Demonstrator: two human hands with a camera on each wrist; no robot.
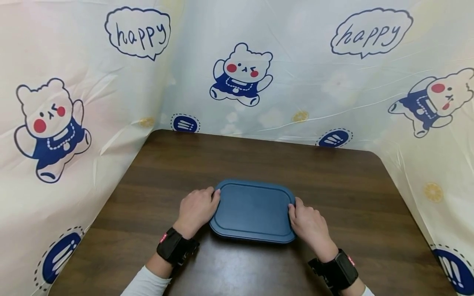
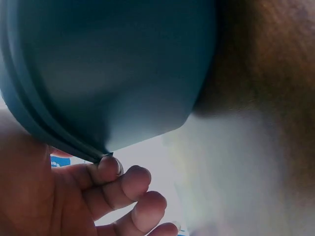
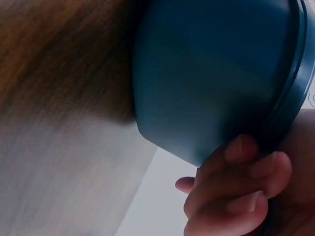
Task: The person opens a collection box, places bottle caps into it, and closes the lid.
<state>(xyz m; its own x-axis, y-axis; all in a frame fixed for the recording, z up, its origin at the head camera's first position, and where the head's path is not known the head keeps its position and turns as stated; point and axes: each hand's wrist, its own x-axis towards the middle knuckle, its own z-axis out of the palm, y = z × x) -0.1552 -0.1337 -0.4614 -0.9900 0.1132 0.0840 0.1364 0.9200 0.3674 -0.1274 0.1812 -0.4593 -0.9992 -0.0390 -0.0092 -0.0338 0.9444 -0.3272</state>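
Observation:
A dark blue rectangular lidded box point(image 1: 253, 211) with rounded corners lies flat in the middle of the head view. At its left end my left hand point(image 1: 198, 207) grips the rim, thumb on top and fingers curled beneath. My right hand point(image 1: 309, 224) holds the opposite end the same way. Both wrist views show the smooth tapering side wall of the box point(image 2: 123, 73) and its base right at the tabletop. Fingertips point(image 3: 241, 150) of the right hand tuck under the lid's edge. The inside of the box is hidden by the lid.
A brown wooden table point(image 1: 259, 158) carries the box, its far edge against a pale curtain point(image 1: 296, 74) printed with bears and "happy" bubbles. More curtain hangs along the left and right sides. Black bands point(image 1: 177, 246) with cameras wrap both wrists.

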